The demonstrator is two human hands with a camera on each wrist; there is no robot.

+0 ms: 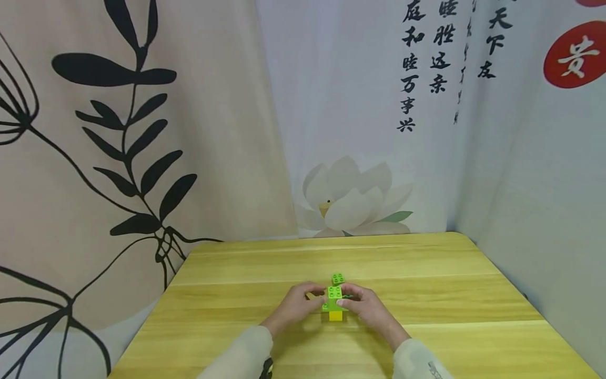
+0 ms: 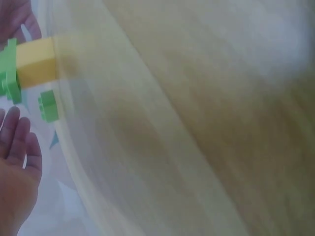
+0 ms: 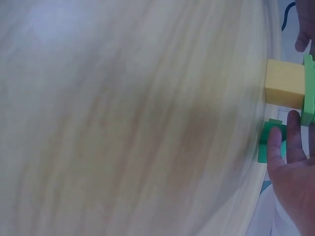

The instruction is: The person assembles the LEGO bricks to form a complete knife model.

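On the table stands a small stack of toy building bricks. A yellow brick (image 1: pixel 335 316) is at the bottom, a green flat piece wider than it lies above, and a studded bright green brick (image 1: pixel 334 292) is on top. My left hand (image 1: pixel 294 305) holds the stack's left side, thumb and fingers at the green bricks. From the right, my right hand (image 1: pixel 369 309) grips it, with the thumb on the green brick's front. Both wrist views show the yellow brick (image 2: pixel 35 61) (image 3: pixel 285 83), while the fingertips' contact is mostly cut off.
Just behind the stack is a separate green brick (image 1: pixel 337 278), also partly seen in the right wrist view past the fingers. The wood-grain table (image 1: pixel 227 295) ends at a back edge before a printed curtain (image 1: pixel 227 131). Another pale curtain (image 1: pixel 535 184) hangs along the right side.
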